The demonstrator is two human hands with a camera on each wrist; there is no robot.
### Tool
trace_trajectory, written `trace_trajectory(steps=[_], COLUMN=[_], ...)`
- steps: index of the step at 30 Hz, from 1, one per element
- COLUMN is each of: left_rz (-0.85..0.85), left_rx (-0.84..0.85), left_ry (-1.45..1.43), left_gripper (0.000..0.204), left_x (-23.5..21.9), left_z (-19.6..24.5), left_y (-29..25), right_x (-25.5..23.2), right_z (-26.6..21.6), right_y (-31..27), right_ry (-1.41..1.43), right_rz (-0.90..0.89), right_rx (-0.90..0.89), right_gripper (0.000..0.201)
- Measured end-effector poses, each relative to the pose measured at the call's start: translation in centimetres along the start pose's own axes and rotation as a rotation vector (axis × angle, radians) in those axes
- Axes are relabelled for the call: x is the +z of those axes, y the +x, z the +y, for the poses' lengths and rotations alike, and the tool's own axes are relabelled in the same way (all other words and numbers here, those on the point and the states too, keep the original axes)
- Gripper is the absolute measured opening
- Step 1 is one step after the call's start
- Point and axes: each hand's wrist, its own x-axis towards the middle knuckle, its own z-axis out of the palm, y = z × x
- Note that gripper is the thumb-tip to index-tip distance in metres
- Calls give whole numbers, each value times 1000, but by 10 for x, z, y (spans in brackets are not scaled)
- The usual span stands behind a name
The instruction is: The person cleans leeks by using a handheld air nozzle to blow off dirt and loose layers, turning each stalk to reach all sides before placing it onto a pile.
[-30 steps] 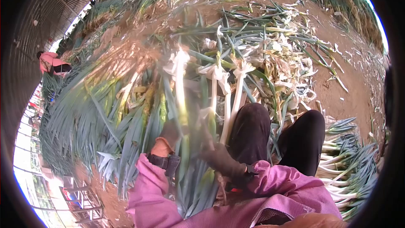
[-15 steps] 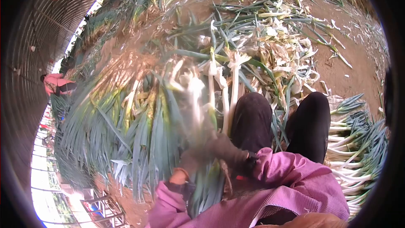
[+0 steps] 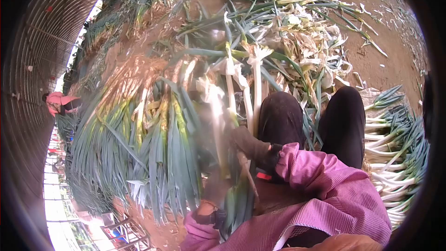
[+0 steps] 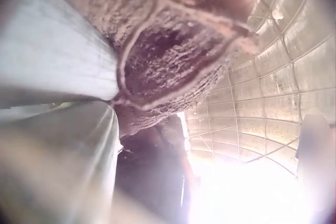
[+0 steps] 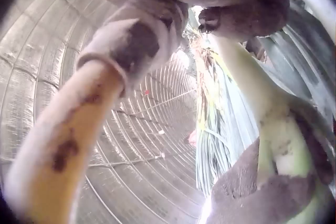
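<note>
My gloved left hand [image 3: 216, 190] grips a leek [image 3: 214, 111] low, round its green part, white root end pointing away. In the right wrist view the left hand's fingers [image 5: 252, 198] wrap the stalk where it forks into leaves. The left wrist view shows the dark glove [image 4: 173, 56] against pale green leaves [image 4: 58, 50]. My gloved right hand [image 3: 251, 144] is beside the leek, holding a stained yellowish hose [image 5: 65, 150] with a wrapped grey collar [image 5: 131, 40]. Its lower part runs down toward my lap. Air around the leek looks hazy and blurred.
Unpeeled leeks [image 3: 116, 125] lie thick on the left. Several white stalks [image 3: 257, 79] stand out beyond my right hand, near my knee [image 3: 281, 116]. Peeled skins [image 3: 320, 42] heap ahead; cleaned leeks [image 3: 395, 153] lie at right. Another person [image 3: 60, 102] is far left.
The left hand has drawn back toward my body and slightly right with the leek. The right hand has moved a little away from my body, still holding the hose. The view has shifted slightly.
</note>
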Motion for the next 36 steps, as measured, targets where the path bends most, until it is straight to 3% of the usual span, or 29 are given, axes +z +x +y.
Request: trace_trajectory(steps=[3, 6, 9, 12, 15, 16, 17, 19, 20, 22, 23, 24, 25, 26, 28, 29, 30, 34, 36], left_rz=[-46, -90, -102, -104, -129, -36, -15, 39, 84, 99, 84, 101, 133, 166, 174, 125, 74, 55, 22], left_rx=[-212, -299, -394, -475, -357, -355, -274, -117, -68, -249, -80, 88, 60, 32, 129, 98, 73, 265, 368], left_ry=[-276, -393, -569, -754, -352, -467, -328, -58, 27, -52, 138, 332, 219, 106, 126, 227, 329, 535, 650], left_gripper=[40, 37, 36, 36, 34, 33, 32, 32, 31, 39, 40, 42, 38, 33, 27, 23, 20, 23, 26], left_x=[-13, -27, -33, -37, -34, -28, -25, -17, -16, -27, -35, -43, -46, -48, -46, -40, -34, 28, 42], left_z=[20, 33, 49, 59, 74, 89, 77, 52, 49, 54, 51, 49, 52, 58, 53, 58, 65, 46, 24], left_y=[-2, -7, -16, -37, -62, -66, -70, -80, -78, -60, -52, -44, -32, -15, 18, 31, 44, 40, 48], right_x=[5, 2, 9, 8, 22, 16, 10, -9, -12, -17, -22, -35, -48, -66, -74, -78, -85, -88, -76], right_z=[11, 17, 33, 31, 55, 54, 53, 30, 19, -2, -11, -23, -35, -52, -69, -77, -88, -114, -92], right_y=[12, 18, 25, 29, 39, 39, 38, 30, 18, -13, -26, -33, -41, -47, -49, -50, -52, -50, -50], right_ry=[363, 243, 429, 540, 626, 990, 1349, 1589, 1469, 1219, 1088, 997, 907, 852, 960, 1019, 1065, 1363, 955], right_rz=[35, -3, 73, 219, 68, -9, -92, -136, -90, 0, 46, 68, 88, 84, 204, 278, 286, 155, 78], right_rx=[32, -24, -26, -59, 22, 169, 316, 351, 235, 7, -103, -67, -29, 144, 380, 493, 501, 740, 391], right_gripper=[3, 4, 19, 15, 13, 12, 14, 16, 16, 17, 19, 19, 20, 20, 19, 19, 19, 19, 19])
